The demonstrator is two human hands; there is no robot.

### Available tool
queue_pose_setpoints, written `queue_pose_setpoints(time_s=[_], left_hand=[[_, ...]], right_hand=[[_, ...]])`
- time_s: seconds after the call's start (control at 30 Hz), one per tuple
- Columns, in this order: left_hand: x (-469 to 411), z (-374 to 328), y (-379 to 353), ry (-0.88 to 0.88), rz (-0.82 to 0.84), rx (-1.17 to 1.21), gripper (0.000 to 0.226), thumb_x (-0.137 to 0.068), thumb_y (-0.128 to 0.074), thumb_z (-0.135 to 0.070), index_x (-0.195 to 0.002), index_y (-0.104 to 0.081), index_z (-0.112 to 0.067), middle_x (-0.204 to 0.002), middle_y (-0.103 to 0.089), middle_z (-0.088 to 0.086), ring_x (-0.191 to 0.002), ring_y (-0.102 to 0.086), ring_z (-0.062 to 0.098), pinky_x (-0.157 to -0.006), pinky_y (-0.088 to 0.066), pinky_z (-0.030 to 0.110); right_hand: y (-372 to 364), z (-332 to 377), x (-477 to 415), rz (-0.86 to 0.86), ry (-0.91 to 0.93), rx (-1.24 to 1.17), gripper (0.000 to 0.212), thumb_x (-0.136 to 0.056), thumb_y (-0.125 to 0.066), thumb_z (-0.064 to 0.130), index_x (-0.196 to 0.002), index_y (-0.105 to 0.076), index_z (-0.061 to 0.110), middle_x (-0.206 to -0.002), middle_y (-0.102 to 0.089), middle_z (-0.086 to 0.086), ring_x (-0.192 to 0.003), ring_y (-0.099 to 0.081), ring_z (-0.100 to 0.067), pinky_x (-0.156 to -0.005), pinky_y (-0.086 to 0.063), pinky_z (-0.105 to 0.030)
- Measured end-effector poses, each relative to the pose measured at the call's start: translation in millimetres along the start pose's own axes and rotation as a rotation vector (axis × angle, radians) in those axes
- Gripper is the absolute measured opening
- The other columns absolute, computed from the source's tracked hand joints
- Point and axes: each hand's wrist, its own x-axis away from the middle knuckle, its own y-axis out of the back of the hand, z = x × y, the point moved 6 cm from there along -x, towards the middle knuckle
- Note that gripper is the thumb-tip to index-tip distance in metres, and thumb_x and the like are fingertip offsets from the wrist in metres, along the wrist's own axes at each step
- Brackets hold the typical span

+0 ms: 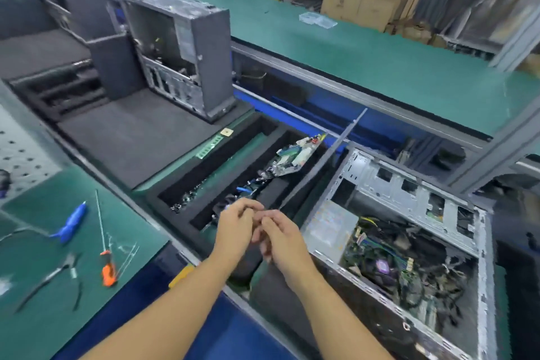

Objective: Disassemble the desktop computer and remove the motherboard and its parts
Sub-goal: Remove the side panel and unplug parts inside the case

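Left hand [233, 228], right hand [285, 241] touching; 1 upright case [211, 52], 1 flat case [409, 185]

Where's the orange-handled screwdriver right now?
The orange-handled screwdriver lies lower left in the head view on the green mat, just right of the metal pliers and below-right of the blue tool.

tangled cables [409, 286] crowd the open case [409, 184]; a leaning grey panel [330, 152] walls its left side.

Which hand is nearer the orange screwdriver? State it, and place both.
Left. The left hand is right of the orange screwdriver; the right hand is farther right, beside the open computer case.
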Motion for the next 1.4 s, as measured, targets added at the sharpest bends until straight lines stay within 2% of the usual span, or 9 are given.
queue_pose_setpoints(time_s=[0.2,0.4,0.5,0.77,1.0,1.13,1.27,1.33,1.4], left_hand=[[-1,70,128,0.173,-0.147,0.005,0.036,-0.088,-0.045,-0.001,-0.081,-0.069,-0.028,-0.081,-0.073,-0.003,-0.081,-0.069,0.02,-0.075,-0.058,0.043],[5,167,268,0.42,-0.266,-0.427,0.02,-0.091,-0.057,-0.013,-0.107,-0.067,-0.016,-0.118,-0.063,0.008,-0.111,-0.059,0.027,-0.096,-0.046,0.036],[12,211,328,0.65,-0.282,-0.71,0.059,-0.089,-0.068,-0.038,-0.137,-0.047,-0.011,-0.139,-0.044,0.015,-0.127,-0.046,0.033,-0.103,-0.042,0.042],[2,278,373,0.886,-0.07,-0.882,0.129,-0.07,-0.07,-0.073,-0.157,0.007,-0.016,-0.165,0.007,0.013,-0.151,-0.001,0.037,-0.119,-0.018,0.05],[-4,295,374,0.876,-0.057,-1.054,0.116,-0.065,-0.075,-0.072,-0.15,-0.018,-0.018,-0.143,-0.027,0.009,-0.13,-0.034,0.031,-0.101,-0.038,0.04],[-11,286,372,0.896,-0.072,-0.891,0.083,-0.069,-0.078,-0.058,-0.129,-0.038,-0.017,-0.13,-0.033,0.009,-0.122,-0.039,0.031,-0.091,-0.041,0.038],[-23,259,365,0.758,-0.246,-0.144,0.053,-0.073,-0.074,-0.033,-0.11,-0.045,-0.01,-0.11,-0.045,0.01,-0.091,-0.058,0.026,-0.071,-0.055,0.04],[-23,239,353,0.651,-0.197,0.208,0.042,-0.076,-0.073,-0.025,-0.105,-0.046,-0.013,-0.099,-0.056,0.011,-0.081,-0.062,0.022,-0.076,-0.06,0.052],[-21,208,330,0.57,0.005,0.331,0.059,-0.067,-0.078,-0.034,-0.111,-0.045,-0.014,-0.104,-0.059,0.009,-0.094,-0.066,0.026,-0.092,-0.052,0.062]], right_hand=[[-120,-31,-27,0.133,-0.114,0.12,0.019,-0.102,-0.044,0.017,-0.099,-0.062,0.013,-0.065,-0.065,0.003,-0.047,-0.045,-0.011,-0.04,-0.034,-0.022],[-221,-75,-40,0.236,-0.282,0.191,0.014,-0.098,-0.046,0.017,-0.1,-0.06,0.014,-0.068,-0.066,0.004,-0.051,-0.046,-0.012,-0.044,-0.034,-0.025],[-258,-95,-47,0.258,-0.347,0.222,0.015,-0.098,-0.045,0.017,-0.102,-0.06,0.015,-0.071,-0.067,0.004,-0.052,-0.048,-0.012,-0.046,-0.034,-0.026],[-300,-119,-64,0.233,-0.434,0.268,0.014,-0.101,-0.045,0.019,-0.103,-0.059,0.018,-0.071,-0.068,0.003,-0.053,-0.052,-0.012,-0.049,-0.039,-0.025],[-306,-126,-78,0.211,-0.437,0.265,0.013,-0.101,-0.046,0.021,-0.103,-0.058,0.018,-0.072,-0.067,0.004,-0.054,-0.052,-0.01,-0.05,-0.041,-0.024],[-308,-124,-81,0.207,-0.442,0.278,0.014,-0.101,-0.046,0.021,-0.104,-0.06,0.019,-0.075,-0.068,0.003,-0.054,-0.053,-0.01,-0.052,-0.042,-0.025],[-304,-110,-83,0.192,-0.409,0.256,0.015,-0.1,-0.048,0.02,-0.104,-0.061,0.017,-0.076,-0.068,0.003,-0.057,-0.053,-0.012,-0.051,-0.043,-0.025],[-301,-101,-81,0.195,-0.397,0.222,0.013,-0.098,-0.049,0.022,-0.105,-0.061,0.018,-0.084,-0.068,0.001,-0.063,-0.054,-0.013,-0.055,-0.044,-0.026],[-297,-92,-75,0.239,-0.389,0.189,0.019,-0.098,-0.053,0.033,-0.115,-0.057,0.024,-0.108,-0.066,0.001,-0.083,-0.057,-0.012,-0.07,-0.049,-0.028]])
